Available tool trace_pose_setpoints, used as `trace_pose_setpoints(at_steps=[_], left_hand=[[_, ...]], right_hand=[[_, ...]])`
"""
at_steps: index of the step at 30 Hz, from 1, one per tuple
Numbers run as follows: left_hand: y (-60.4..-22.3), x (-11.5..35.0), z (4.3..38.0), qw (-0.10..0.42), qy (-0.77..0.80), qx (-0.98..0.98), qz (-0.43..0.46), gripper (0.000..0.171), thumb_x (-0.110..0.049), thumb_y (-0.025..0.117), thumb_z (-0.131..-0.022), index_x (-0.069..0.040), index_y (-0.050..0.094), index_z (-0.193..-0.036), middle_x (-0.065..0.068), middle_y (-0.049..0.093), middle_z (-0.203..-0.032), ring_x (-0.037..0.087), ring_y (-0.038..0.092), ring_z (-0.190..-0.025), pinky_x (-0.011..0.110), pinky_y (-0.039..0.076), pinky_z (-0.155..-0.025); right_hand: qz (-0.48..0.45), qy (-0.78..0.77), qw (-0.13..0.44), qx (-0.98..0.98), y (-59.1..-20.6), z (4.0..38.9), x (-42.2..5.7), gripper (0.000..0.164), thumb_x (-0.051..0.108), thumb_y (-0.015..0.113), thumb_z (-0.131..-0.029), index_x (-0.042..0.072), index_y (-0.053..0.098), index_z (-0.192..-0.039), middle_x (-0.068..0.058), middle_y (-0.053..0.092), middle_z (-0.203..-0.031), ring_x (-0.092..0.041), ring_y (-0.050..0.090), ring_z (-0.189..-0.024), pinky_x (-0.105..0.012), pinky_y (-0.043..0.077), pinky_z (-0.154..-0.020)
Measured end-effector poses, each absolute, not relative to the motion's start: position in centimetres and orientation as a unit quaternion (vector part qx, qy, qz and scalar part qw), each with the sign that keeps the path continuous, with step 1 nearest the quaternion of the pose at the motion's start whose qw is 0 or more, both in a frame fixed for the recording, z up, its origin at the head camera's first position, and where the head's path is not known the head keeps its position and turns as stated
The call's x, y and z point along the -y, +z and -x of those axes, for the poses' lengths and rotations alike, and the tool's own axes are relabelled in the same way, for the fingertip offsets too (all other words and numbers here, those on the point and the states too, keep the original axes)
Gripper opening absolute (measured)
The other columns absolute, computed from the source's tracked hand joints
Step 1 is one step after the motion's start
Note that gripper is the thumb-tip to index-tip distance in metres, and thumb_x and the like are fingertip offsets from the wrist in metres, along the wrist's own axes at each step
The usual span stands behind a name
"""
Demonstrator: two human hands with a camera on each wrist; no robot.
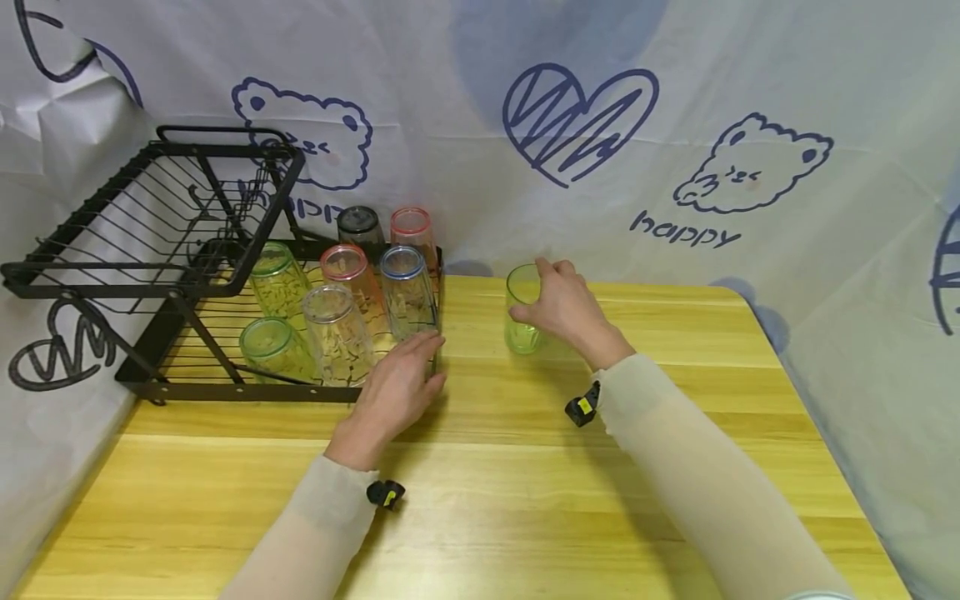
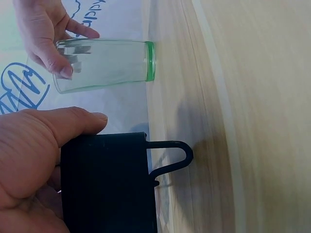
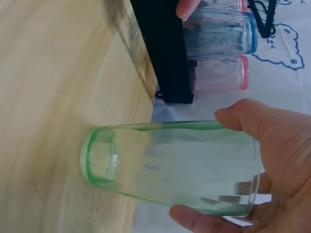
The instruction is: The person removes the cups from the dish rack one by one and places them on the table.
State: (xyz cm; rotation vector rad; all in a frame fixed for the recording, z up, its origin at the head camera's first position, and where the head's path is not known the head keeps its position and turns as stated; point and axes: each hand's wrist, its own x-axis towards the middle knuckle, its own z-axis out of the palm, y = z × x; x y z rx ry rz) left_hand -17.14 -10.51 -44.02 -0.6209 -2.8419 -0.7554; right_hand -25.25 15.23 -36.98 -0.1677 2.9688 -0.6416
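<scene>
My right hand (image 1: 567, 310) grips a clear green drinking glass (image 1: 522, 321) near its rim, thumb on one side and fingers on the other. Mouth up, the glass stands to the right of a black dish rack (image 1: 285, 392), its thick green base (image 3: 99, 155) at the tabletop. Over the rack's front right corner lies my left hand (image 1: 397, 385), its thumb (image 2: 80, 119) beside the black end panel (image 2: 107, 184); the other fingertips are partly hidden there. Nearest to that hand in the rack is an upside-down clear glass (image 1: 337, 342).
Several more upside-down glasses share the rack's lower tier, among them a blue-based one (image 1: 408, 292), a red-based one (image 1: 356, 283) and a green one (image 1: 276, 350). An upper wire shelf (image 1: 142, 225) overhangs the left side. White printed cloth (image 1: 465, 167) hangs behind the wooden table (image 1: 480, 517).
</scene>
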Motion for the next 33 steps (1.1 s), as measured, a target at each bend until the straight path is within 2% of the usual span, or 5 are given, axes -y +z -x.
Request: trace_pose_setpoints(at_steps=[11,20,33], left_hand=[[-43.98,10.56,17.08,0.065,-0.251,0.944,0.204,0.054,-0.015,0.076,-0.098,0.001,0.059,-0.146,0.017,0.056,-0.154,0.036,0.053,-0.143,0.051,0.045,-0.119],[-43.99,10.56,17.12,0.062,-0.245,0.946,0.201,0.054,-0.017,0.075,-0.098,0.0,0.059,-0.147,0.016,0.056,-0.155,0.036,0.054,-0.143,0.05,0.045,-0.119],[-43.98,10.6,17.09,0.058,-0.245,0.947,0.2,0.054,-0.017,0.075,-0.099,0.0,0.058,-0.147,0.016,0.056,-0.155,0.036,0.053,-0.144,0.051,0.044,-0.119]], right_hand=[[0.047,-0.219,0.041,-0.974,-37.4,25.48,-14.6,0.106,0.057,0.078,-0.09,0.002,0.028,-0.165,-0.031,0.035,-0.162,-0.05,0.044,-0.144,-0.061,0.042,-0.119],[0.056,-0.223,0.052,-0.972,-37.06,25.29,-14.56,0.101,0.05,0.076,-0.091,0.002,0.026,-0.166,-0.031,0.033,-0.163,-0.052,0.041,-0.146,-0.062,0.041,-0.119],[0.046,-0.226,0.042,-0.972,-37.29,25.12,-14.31,0.1,0.051,0.076,-0.092,0.001,0.028,-0.165,-0.029,0.034,-0.162,-0.05,0.043,-0.145,-0.061,0.043,-0.118]])
